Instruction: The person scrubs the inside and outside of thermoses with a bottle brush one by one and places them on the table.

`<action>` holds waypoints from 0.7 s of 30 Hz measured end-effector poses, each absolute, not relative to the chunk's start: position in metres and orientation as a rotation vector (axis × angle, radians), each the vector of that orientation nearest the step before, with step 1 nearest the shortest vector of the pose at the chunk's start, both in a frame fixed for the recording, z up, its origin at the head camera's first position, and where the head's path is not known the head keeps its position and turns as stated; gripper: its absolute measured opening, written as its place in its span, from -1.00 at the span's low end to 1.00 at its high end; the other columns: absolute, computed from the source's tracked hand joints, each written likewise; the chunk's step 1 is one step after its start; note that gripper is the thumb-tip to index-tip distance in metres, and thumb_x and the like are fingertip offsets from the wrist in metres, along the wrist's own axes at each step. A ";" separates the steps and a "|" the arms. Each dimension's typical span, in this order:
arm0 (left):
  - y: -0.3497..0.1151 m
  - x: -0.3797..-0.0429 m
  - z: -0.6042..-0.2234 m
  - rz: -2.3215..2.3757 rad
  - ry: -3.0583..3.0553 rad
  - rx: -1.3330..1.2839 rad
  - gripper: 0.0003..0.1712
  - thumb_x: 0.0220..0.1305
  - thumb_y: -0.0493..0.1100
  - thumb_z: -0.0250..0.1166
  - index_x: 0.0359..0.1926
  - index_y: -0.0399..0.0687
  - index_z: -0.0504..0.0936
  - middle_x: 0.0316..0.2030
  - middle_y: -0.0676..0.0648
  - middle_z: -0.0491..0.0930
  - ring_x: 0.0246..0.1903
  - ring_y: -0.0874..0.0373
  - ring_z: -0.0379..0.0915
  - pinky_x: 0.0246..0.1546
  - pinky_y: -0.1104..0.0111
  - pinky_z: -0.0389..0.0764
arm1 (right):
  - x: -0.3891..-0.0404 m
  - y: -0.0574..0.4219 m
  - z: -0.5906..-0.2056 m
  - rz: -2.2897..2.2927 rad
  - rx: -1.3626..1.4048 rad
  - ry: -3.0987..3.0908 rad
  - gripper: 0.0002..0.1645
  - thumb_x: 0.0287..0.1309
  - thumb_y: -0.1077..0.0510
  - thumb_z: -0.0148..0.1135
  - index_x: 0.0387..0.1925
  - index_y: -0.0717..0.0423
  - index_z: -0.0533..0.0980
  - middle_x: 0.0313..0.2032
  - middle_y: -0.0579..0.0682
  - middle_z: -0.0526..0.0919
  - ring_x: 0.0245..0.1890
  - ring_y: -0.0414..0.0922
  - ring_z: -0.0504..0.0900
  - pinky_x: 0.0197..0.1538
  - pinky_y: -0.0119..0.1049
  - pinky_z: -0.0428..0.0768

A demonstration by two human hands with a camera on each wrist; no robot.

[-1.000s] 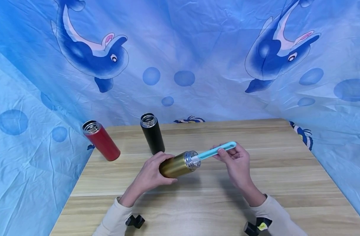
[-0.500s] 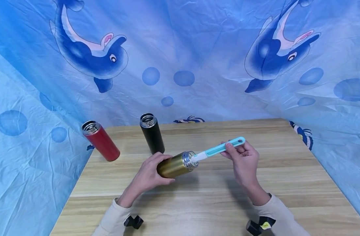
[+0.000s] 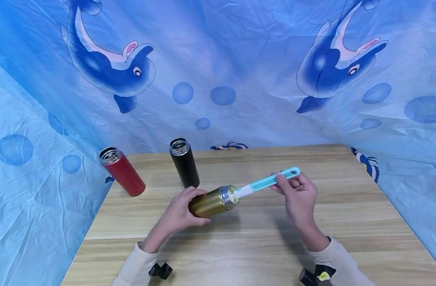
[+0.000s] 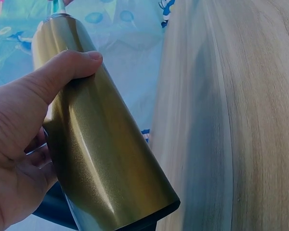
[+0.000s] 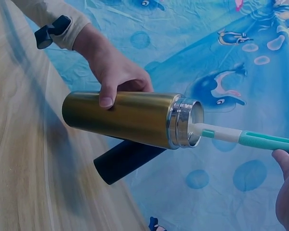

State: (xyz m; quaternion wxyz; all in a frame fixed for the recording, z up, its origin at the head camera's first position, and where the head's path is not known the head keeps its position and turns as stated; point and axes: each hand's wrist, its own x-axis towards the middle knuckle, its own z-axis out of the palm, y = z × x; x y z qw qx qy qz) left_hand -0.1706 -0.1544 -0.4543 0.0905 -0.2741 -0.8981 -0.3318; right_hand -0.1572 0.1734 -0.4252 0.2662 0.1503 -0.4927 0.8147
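Note:
My left hand (image 3: 180, 212) grips a gold thermos bottle (image 3: 209, 203), tipped on its side above the table with its lidless steel mouth toward the right. In the left wrist view the thumb lies along the bottle's gold body (image 4: 103, 139). My right hand (image 3: 300, 198) pinches the turquoise handle of a bottle brush (image 3: 271, 182). The brush's white neck (image 5: 226, 134) enters the bottle mouth, and its head is hidden inside the gold thermos.
Behind the left hand stands a black thermos bottle (image 3: 185, 165) without a lid. Farther left is an open red thermos bottle (image 3: 124, 172). Both stand on the wooden table (image 3: 346, 198), and a blue dolphin-print curtain (image 3: 261, 71) hangs behind it.
My right hand has moved right, drawing the brush partly outward so more of its white neck shows. The gold thermos has shifted slightly left with my left hand.

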 end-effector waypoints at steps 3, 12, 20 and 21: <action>-0.155 -0.170 -0.453 -0.981 -2.664 -0.819 -0.16 -0.30 0.07 0.75 0.13 0.10 0.66 -0.14 0.20 0.56 -0.23 0.29 0.47 -0.23 0.36 0.58 | -0.157 0.175 -0.424 2.207 0.420 -1.315 -0.85 0.23 0.58 0.20 -0.19 0.70 0.47 -0.29 0.33 0.76 -0.22 0.03 0.81 -0.26 -0.21 0.74; -0.156 -0.170 -0.450 -1.003 -2.653 -0.811 -0.16 -0.28 0.06 0.74 0.14 0.11 0.66 -0.12 0.18 0.58 -0.23 0.28 0.48 -0.23 0.35 0.57 | -0.157 0.179 -0.417 2.214 0.462 -1.250 -0.87 0.23 0.60 0.17 -0.20 0.71 0.47 -0.30 0.28 0.77 -0.20 0.07 0.81 -0.25 -0.23 0.74; -0.155 -0.169 -0.448 -0.989 -2.665 -0.810 -0.17 -0.29 0.07 0.75 0.12 0.11 0.66 -0.12 0.19 0.58 -0.23 0.28 0.49 -0.22 0.34 0.58 | -0.155 0.184 -0.414 2.228 0.445 -1.232 -0.89 0.23 0.60 0.16 -0.21 0.68 0.49 -0.31 0.26 0.77 -0.21 0.07 0.81 -0.26 -0.22 0.74; -0.155 -0.169 -0.448 -0.991 -2.671 -0.805 -0.17 -0.29 0.06 0.75 0.12 0.11 0.66 -0.12 0.19 0.57 -0.22 0.28 0.49 -0.22 0.34 0.58 | -0.155 0.184 -0.414 2.231 0.445 -1.228 -0.89 0.23 0.60 0.16 -0.21 0.68 0.49 -0.31 0.27 0.77 -0.22 0.07 0.81 -0.26 -0.22 0.74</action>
